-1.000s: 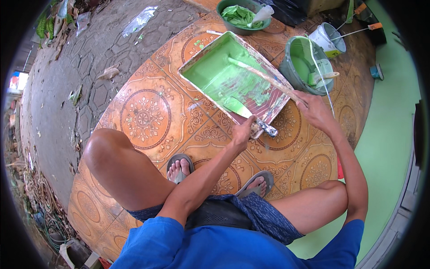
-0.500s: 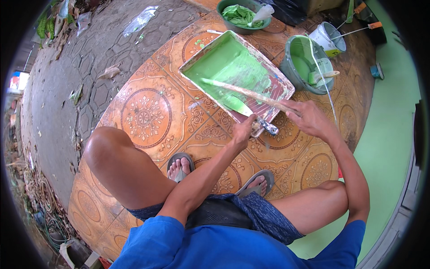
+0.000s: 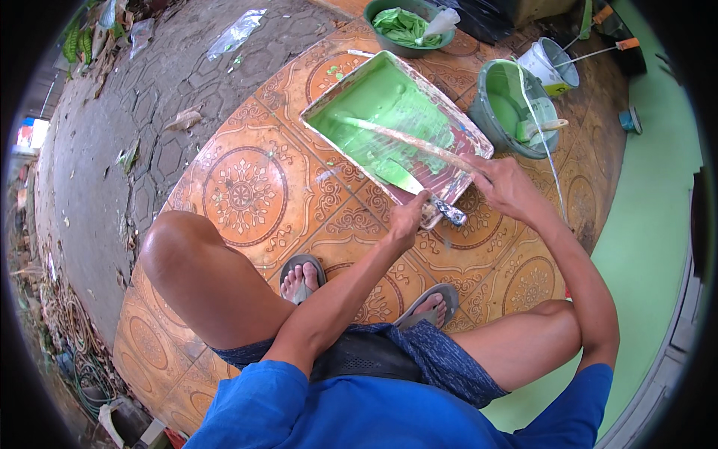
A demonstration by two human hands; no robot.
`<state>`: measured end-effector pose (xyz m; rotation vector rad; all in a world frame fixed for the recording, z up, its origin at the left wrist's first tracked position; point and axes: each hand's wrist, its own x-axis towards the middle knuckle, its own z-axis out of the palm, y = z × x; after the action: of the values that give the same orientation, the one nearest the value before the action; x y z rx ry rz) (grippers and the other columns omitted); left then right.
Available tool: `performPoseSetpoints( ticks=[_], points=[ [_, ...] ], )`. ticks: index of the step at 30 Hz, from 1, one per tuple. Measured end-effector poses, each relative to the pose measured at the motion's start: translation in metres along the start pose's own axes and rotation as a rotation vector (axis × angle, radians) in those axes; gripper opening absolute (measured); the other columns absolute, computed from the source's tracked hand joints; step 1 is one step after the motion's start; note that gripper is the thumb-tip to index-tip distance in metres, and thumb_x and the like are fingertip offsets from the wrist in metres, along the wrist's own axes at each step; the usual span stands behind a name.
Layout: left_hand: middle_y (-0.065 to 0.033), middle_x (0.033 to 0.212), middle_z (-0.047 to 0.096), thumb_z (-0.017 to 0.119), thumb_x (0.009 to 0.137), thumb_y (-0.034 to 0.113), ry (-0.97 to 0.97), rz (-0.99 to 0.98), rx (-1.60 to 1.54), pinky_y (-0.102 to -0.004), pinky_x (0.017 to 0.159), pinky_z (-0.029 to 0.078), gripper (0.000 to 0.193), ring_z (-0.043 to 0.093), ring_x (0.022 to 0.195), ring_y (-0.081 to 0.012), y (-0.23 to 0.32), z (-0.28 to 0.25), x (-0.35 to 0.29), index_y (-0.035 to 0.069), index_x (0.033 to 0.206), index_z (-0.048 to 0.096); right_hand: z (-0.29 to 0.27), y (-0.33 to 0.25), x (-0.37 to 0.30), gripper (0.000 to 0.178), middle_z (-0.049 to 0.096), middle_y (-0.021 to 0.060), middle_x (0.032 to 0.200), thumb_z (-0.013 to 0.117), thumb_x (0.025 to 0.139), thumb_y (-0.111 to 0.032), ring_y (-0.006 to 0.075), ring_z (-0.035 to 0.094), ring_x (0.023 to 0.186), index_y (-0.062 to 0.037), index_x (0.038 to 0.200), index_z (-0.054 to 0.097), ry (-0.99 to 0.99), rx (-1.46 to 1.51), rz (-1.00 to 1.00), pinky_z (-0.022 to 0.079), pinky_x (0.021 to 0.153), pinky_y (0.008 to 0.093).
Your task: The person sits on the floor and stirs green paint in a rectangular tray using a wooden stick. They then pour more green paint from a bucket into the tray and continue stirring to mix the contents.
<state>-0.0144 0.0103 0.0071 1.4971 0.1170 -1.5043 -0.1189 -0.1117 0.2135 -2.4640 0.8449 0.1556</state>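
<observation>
Taking the paint tray (image 3: 435, 102) as the centre of your dial, with twelve at the top of the view, your right hand (image 3: 499, 185) is near four o'clock. Its fingers close around the near end of a pale stick (image 3: 407, 138), which slants across the tray toward ten o'clock; its green-coated tip lies in or just above the green paint (image 3: 359, 97). Your left hand (image 3: 408, 215) is at six o'clock, at the tray's near edge. Its thumb and forefinger pinch a flat tool (image 3: 402, 178), whose green-smeared blade points into the tray and whose spattered handle sticks out toward five; you cannot tell how the fingers underneath are set. The paint lies thick at the far end and streaky nearer you, where reddish ridges show through.

Just beside the tray, near three o'clock, a bucket (image 3: 482, 101) holds more green paint and a brush (image 3: 550, 126). A white pail (image 3: 540, 63) stands at two, and a dark green basin (image 3: 407, 49) with a green bundle (image 3: 400, 24) inside sits at twelve.
</observation>
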Motion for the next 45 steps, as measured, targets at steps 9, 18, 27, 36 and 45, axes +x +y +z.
performPoseSetpoints(
  ticks=[9, 18, 27, 36, 45],
  points=[
    [-0.0107, 0.086, 0.067, 0.074, 0.079, 0.036, -0.021, -0.031, 0.000, -0.0292, 0.059, 0.053, 0.046, 0.064, 0.068, -0.0168, -0.001, -0.001, 0.003, -0.005, 0.097, 0.064, 0.004, 0.005, 0.004, 0.036, 0.061, 0.0290, 0.080, 0.055, 0.090, -0.014, 0.0430, 0.060, 0.071, -0.0047, 0.125, 0.058, 0.018, -0.026, -0.012, 0.048, 0.069, 0.0452],
    [-0.0097, 0.086, 0.066, 0.073, 0.080, 0.036, 0.001, -0.023, -0.023, -0.0296, 0.057, 0.053, 0.045, 0.064, 0.068, -0.0161, -0.007, 0.000, 0.008, -0.004, 0.099, 0.064, 0.010, 0.001, 0.006, 0.036, 0.061, 0.0288, 0.078, 0.055, 0.089, -0.015, 0.0425, 0.059, 0.070, -0.0016, 0.122, 0.059, 0.001, 0.002, -0.055, 0.049, 0.071, 0.0451],
    [-0.0078, 0.083, 0.066, 0.073, 0.080, 0.034, 0.001, -0.036, -0.017, -0.0294, 0.057, 0.052, 0.041, 0.064, 0.067, -0.0154, -0.003, 0.001, 0.005, -0.002, 0.097, 0.065, -0.001, 0.002, 0.001, 0.035, 0.058, 0.0282, 0.071, 0.056, 0.089, -0.016, 0.0425, 0.058, 0.067, -0.0019, 0.121, 0.060, 0.005, -0.009, -0.107, 0.048, 0.068, 0.0434],
    [-0.0098, 0.082, 0.065, 0.075, 0.077, 0.042, -0.010, -0.039, -0.031, -0.0319, 0.058, 0.045, 0.054, 0.056, 0.067, -0.0150, -0.003, 0.002, 0.003, -0.008, 0.094, 0.067, -0.021, 0.011, 0.000, 0.034, 0.062, 0.0285, 0.083, 0.053, 0.089, -0.015, 0.0428, 0.060, 0.077, -0.0032, 0.120, 0.061, 0.041, -0.118, -0.014, 0.049, 0.074, 0.0452],
    [-0.0086, 0.088, 0.067, 0.073, 0.082, 0.032, -0.022, -0.041, -0.022, -0.0283, 0.060, 0.055, 0.040, 0.066, 0.068, -0.0152, -0.004, -0.002, 0.007, -0.003, 0.099, 0.064, -0.029, -0.007, -0.012, 0.035, 0.062, 0.0286, 0.083, 0.052, 0.090, -0.016, 0.0425, 0.060, 0.075, -0.0036, 0.121, 0.061, -0.059, -0.106, 0.095, 0.049, 0.074, 0.0448]
  ],
)
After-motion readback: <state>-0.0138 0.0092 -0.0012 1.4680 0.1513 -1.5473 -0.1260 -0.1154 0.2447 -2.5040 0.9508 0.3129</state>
